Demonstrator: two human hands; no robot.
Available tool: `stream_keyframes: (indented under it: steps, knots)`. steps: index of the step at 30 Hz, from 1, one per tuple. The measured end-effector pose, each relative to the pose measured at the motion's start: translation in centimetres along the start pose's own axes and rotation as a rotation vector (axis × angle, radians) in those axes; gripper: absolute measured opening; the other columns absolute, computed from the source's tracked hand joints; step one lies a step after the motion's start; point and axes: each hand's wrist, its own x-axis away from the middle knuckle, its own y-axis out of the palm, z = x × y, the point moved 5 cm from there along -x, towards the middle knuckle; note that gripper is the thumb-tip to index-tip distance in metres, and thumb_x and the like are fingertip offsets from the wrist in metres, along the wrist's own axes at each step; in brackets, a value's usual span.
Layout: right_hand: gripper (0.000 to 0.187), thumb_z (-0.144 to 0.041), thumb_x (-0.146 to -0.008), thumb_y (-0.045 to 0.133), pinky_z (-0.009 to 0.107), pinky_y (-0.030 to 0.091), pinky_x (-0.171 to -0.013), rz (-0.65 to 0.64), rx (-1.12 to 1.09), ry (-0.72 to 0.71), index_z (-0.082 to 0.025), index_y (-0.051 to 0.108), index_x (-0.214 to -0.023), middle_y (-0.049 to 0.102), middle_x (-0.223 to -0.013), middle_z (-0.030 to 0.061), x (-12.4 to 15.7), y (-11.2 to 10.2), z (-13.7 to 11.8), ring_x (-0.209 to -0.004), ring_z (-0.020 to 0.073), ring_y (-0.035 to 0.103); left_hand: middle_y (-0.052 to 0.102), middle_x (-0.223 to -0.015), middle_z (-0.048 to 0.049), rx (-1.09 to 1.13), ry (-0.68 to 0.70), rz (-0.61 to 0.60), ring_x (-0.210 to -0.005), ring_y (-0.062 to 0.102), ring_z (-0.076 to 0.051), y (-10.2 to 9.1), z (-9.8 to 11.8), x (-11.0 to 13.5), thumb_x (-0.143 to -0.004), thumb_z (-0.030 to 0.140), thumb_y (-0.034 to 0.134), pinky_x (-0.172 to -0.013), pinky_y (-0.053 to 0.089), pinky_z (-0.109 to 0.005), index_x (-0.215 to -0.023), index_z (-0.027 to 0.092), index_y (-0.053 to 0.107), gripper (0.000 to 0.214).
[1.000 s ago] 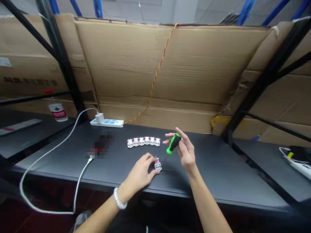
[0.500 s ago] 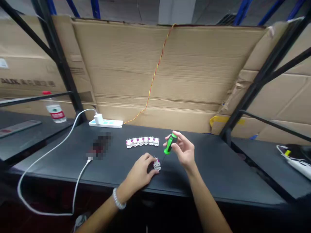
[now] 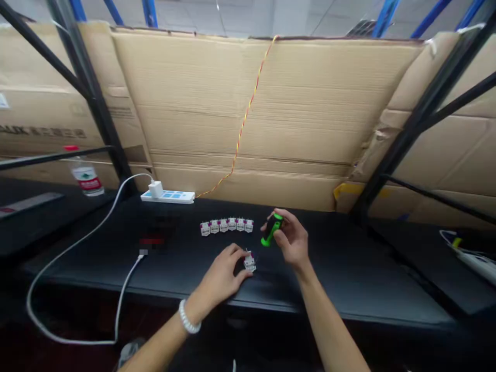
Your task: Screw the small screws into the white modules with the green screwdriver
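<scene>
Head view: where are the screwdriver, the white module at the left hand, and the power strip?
screwdriver (image 3: 272, 230), head view, on its grip
white module (image 3: 250, 263), head view, on its top face
power strip (image 3: 183, 197), head view, on its casing

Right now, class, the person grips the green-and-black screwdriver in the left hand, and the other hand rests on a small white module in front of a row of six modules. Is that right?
No: the head view shows the green-and-black screwdriver in the right hand, not the left. The left hand rests on the small white module, in front of the row of six modules.
</scene>
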Motion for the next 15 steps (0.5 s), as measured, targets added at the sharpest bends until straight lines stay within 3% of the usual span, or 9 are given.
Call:
stream_keyframes:
  steps: [4, 8, 10, 13, 15]
  knots:
    - [0.037, -0.044, -0.104, 0.059, 0.044, 0.067, -0.078, -0.103, -0.088, 0.060, -0.028, 0.061, -0.138, 0.077, -0.120, 0.0126, 0.1, 0.5, 0.0, -0.088, 0.0239, 0.080, 0.069, -0.115, -0.0062, 0.001, 0.012, 0.013, -0.110, 0.069, -0.026, 0.0, 0.0, 0.0, -0.088, 0.020, 0.082, -0.103, 0.055, -0.040, -0.117, 0.022, 0.072, 0.030]
    - [0.041, -0.038, -0.088, 0.084, 0.035, 0.065, -0.071, 0.000, -0.004, -0.011, -0.030, 0.068, -0.126, 0.074, -0.109, 0.0059, -0.1, -0.2, -0.1, -0.080, 0.0193, 0.076, 0.069, -0.115, -0.0064, -0.002, 0.014, 0.008, -0.109, 0.069, -0.026, -0.1, 0.0, 0.0, -0.089, 0.021, 0.082, -0.101, 0.056, -0.040, -0.117, 0.022, 0.073, 0.029]
    - [0.044, -0.042, -0.086, 0.086, 0.037, 0.065, -0.075, 0.018, 0.017, -0.041, -0.029, 0.070, -0.124, 0.071, -0.113, 0.0069, -0.1, -0.3, -0.3, -0.084, 0.0202, 0.076, 0.069, -0.115, -0.0064, -0.001, 0.012, 0.009, -0.109, 0.069, -0.026, -0.1, 0.1, 0.0, -0.088, 0.021, 0.082, -0.101, 0.056, -0.041, -0.116, 0.022, 0.073, 0.029]
    - [0.039, -0.047, -0.100, 0.067, 0.045, 0.066, -0.085, -0.066, -0.029, 0.007, -0.028, 0.064, -0.134, 0.072, -0.122, 0.0118, 0.0, 0.4, -0.4, -0.092, 0.0232, 0.078, 0.069, -0.115, -0.0064, 0.004, 0.010, 0.008, -0.110, 0.069, -0.026, 0.0, 0.1, 0.0, -0.089, 0.020, 0.081, -0.102, 0.055, -0.041, -0.116, 0.022, 0.072, 0.029]
    - [0.036, -0.043, -0.103, 0.063, 0.046, 0.067, -0.083, -0.092, -0.051, 0.042, -0.028, 0.060, -0.136, 0.075, -0.117, 0.0116, 0.1, 0.7, -0.3, -0.089, 0.0228, 0.079, 0.069, -0.115, -0.0065, 0.006, 0.009, 0.006, -0.108, 0.069, -0.026, 0.0, 0.1, 0.0, -0.089, 0.020, 0.081, -0.101, 0.056, -0.040, -0.116, 0.022, 0.072, 0.029]
